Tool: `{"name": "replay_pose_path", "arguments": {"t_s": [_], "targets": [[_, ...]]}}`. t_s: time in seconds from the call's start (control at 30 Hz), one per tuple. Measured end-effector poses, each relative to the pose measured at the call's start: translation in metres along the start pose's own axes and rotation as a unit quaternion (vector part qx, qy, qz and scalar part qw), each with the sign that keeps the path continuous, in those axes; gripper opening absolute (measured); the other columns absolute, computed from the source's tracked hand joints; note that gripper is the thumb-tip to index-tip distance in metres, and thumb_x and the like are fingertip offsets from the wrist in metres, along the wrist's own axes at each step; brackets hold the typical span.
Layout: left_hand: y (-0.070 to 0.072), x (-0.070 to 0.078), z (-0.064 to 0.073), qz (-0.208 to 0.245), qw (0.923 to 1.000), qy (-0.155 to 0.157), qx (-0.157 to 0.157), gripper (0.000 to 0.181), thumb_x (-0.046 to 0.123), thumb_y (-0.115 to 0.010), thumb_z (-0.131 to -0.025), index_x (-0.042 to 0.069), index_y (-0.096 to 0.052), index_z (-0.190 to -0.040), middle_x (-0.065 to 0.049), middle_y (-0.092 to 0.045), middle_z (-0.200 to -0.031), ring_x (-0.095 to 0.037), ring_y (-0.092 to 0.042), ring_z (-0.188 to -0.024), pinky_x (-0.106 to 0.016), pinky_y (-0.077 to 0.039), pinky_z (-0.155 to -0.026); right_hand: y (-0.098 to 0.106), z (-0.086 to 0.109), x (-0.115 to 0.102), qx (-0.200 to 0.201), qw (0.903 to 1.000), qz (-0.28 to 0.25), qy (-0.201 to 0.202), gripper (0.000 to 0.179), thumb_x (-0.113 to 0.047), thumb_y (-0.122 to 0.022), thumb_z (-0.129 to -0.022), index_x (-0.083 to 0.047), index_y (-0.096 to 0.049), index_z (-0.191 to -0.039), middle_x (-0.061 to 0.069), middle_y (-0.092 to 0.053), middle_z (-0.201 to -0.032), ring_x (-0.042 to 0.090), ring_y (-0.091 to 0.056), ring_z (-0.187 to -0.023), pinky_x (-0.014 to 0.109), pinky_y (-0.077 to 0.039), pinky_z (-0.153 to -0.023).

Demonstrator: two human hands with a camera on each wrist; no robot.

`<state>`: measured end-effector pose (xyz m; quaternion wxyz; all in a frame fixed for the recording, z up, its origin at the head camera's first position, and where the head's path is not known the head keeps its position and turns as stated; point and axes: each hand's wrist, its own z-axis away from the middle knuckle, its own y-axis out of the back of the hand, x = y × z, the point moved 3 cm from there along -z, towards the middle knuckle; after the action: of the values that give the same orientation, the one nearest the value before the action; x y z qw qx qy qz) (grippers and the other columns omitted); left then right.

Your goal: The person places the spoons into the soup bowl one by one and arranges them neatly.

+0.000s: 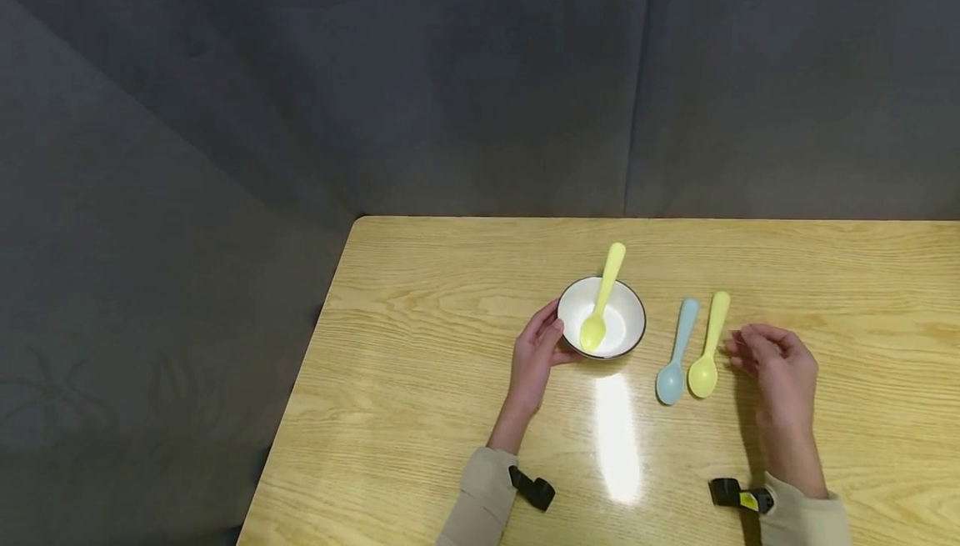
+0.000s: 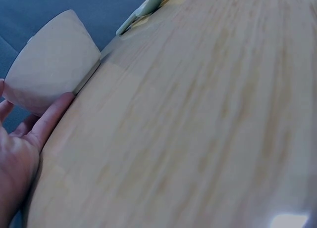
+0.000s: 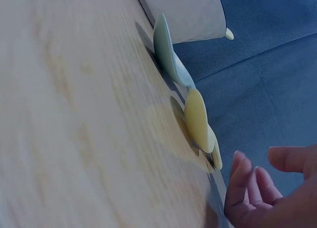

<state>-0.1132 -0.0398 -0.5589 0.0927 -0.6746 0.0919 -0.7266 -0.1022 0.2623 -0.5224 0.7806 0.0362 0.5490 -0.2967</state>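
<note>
A white bowl [image 1: 622,313] with a dark rim stands on the table, and a yellow spoon [image 1: 604,296] lies in it with its handle over the far rim. My left hand [image 1: 534,358] grips the bowl's left side, thumb by the rim and fingers low around the wall; the left wrist view shows fingers against the bowl's base [image 2: 54,60]. Right of the bowl lie a blue spoon [image 1: 678,353] and a second yellow spoon [image 1: 709,346], side by side. My right hand [image 1: 783,371] is just right of that yellow spoon, fingers loosely bent, thumb apart from them, holding nothing [image 3: 270,193].
The wooden table [image 1: 390,346] has its left edge and far edge in view. Behind it hangs a dark grey curtain [image 1: 487,87]. Black straps [image 1: 532,489] sit on both sleeves. A bright reflection shows on the table in front of the bowl.
</note>
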Motion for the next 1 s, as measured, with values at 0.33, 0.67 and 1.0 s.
{"name": "replay_pose_path", "arguments": {"t_s": [0.33, 0.67, 1.0], "targets": [[-0.0007, -0.0005, 0.0009, -0.001, 1.0, -0.002, -0.005, 0.044, 0.015, -0.052, -0.109, 0.002, -0.051, -0.151, -0.018, -0.054, -0.146, -0.032, -0.062, -0.121, -0.036, -0.066, -0.078, 0.0017, -0.0027, 0.0033, -0.013, 0.9809, 0.192, 0.026, 0.026, -0.006, -0.064, -0.1, 0.003, -0.056, -0.123, -0.013, -0.068, -0.078, -0.002, -0.066, -0.069, 0.013, -0.058, -0.06], [0.0001, 0.0012, 0.0032, -0.01, 0.9999, -0.004, -0.001, 0.044, 0.018, -0.053, -0.109, 0.002, -0.051, -0.151, -0.019, -0.055, -0.145, -0.032, -0.063, -0.118, -0.037, -0.066, -0.078, -0.0004, -0.004, 0.0092, -0.048, 0.9094, 0.404, 0.087, 0.045, -0.016, -0.071, -0.097, 0.009, -0.056, -0.132, -0.005, -0.065, -0.091, -0.009, -0.054, -0.072, 0.011, -0.052, -0.06], [-0.0018, 0.0014, 0.0015, -0.008, 1.0, -0.003, 0.0, 0.044, 0.018, -0.053, -0.109, 0.003, -0.051, -0.15, -0.018, -0.055, -0.145, -0.031, -0.063, -0.119, -0.036, -0.066, -0.078, -0.0018, -0.0028, 0.0095, -0.042, 0.8726, 0.465, 0.142, 0.04, -0.019, -0.078, -0.093, 0.007, -0.064, -0.12, 0.006, -0.069, -0.087, -0.002, -0.05, -0.069, 0.014, -0.04, -0.059]]}}
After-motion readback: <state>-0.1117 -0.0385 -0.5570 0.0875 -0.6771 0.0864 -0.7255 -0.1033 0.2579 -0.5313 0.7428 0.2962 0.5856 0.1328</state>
